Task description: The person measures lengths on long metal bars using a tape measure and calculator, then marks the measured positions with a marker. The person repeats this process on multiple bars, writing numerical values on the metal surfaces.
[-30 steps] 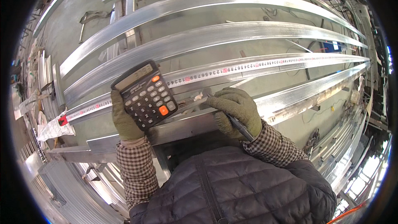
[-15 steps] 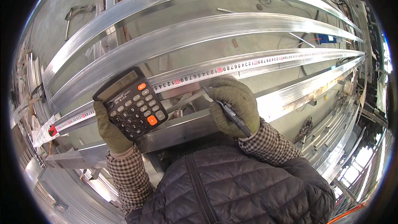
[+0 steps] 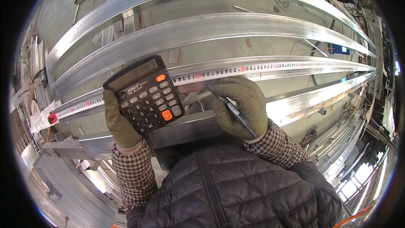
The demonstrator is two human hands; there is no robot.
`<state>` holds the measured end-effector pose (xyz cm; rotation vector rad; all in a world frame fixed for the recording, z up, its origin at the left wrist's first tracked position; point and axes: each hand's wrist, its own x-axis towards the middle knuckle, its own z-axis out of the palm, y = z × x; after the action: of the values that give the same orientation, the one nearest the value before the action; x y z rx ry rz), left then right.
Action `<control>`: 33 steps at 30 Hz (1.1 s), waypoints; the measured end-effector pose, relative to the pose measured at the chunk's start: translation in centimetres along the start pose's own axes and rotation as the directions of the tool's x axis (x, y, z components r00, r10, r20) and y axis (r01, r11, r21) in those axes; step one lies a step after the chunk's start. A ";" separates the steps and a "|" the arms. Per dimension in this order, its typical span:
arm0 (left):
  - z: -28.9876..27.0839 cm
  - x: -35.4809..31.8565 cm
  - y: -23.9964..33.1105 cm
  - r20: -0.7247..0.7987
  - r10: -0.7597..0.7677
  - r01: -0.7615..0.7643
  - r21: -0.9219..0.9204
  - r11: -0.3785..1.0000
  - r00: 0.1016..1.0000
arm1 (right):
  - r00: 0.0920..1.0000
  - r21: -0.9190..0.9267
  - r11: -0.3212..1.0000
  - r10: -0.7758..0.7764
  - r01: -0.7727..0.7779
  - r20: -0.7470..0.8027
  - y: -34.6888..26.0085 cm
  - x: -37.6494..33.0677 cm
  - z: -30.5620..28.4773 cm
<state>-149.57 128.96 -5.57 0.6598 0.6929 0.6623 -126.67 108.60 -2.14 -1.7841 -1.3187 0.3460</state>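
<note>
My left hand (image 3: 120, 120), in a green work glove, grips a black calculator (image 3: 145, 97) by its left edge. Its keys face up, and digits show on its tilted display. In my gloved right hand (image 3: 244, 105) is a black marker pen (image 3: 237, 118), its tip pointing up and left toward the calculator. Beneath and beyond both hands a white tape measure (image 3: 253, 68) lies stretched along a shiny metal bar (image 3: 291, 62). The calculator hides part of the tape. At the far left the tape meets a red end piece (image 3: 52, 118).
More long metal bars (image 3: 202, 25) run side by side across the work area. A nearer bar (image 3: 185, 131) passes below my hands. Stacked metal profiles (image 3: 76, 185) lie at lower left. On the floor are cables (image 3: 312, 46) and a blue box (image 3: 339, 49).
The calculator and my left hand have shifted slightly right and up in the picture, and the calculator's display reads differently. My right hand keeps the marker in nearly the same place.
</note>
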 end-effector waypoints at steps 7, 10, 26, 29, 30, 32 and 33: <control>0.1 0.0 0.0 -0.045 0.003 -0.003 -0.007 1.000 0.999 | 1.000 -0.032 0.999 -0.015 0.014 -0.015 0.0 0.5 0.2; 0.5 0.2 0.3 0.055 0.001 0.001 -0.036 0.999 0.998 | 1.000 -0.046 0.999 -0.011 0.009 -0.030 -0.1 0.7 0.2; 0.9 0.6 0.1 -0.024 -0.002 0.000 -0.048 0.999 1.000 | 0.995 -0.174 0.980 -0.102 0.102 0.005 0.5 1.6 -0.3; 1.1 0.7 0.2 -0.024 -0.002 0.001 -0.043 0.999 1.000 | 0.997 -0.149 0.986 -0.081 0.081 0.005 0.5 1.7 -0.2; 1.2 0.7 0.2 -0.026 0.003 -0.004 -0.037 0.999 1.000 | 0.999 -0.133 0.990 -0.051 0.051 0.006 0.5 1.7 -0.2; 1.3 0.8 0.2 -0.002 0.006 -0.006 -0.041 0.999 1.000 | 0.999 -0.123 0.991 -0.051 0.051 0.003 0.7 1.6 -0.1; 1.5 0.8 0.2 0.026 0.004 -0.003 -0.050 0.999 1.000 | 0.997 -0.129 0.988 -0.082 0.081 -0.001 0.8 1.6 -0.2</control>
<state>-148.08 129.19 -4.82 0.6227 0.6495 0.6714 -125.36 109.87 -2.25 -1.8290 -1.4333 0.2145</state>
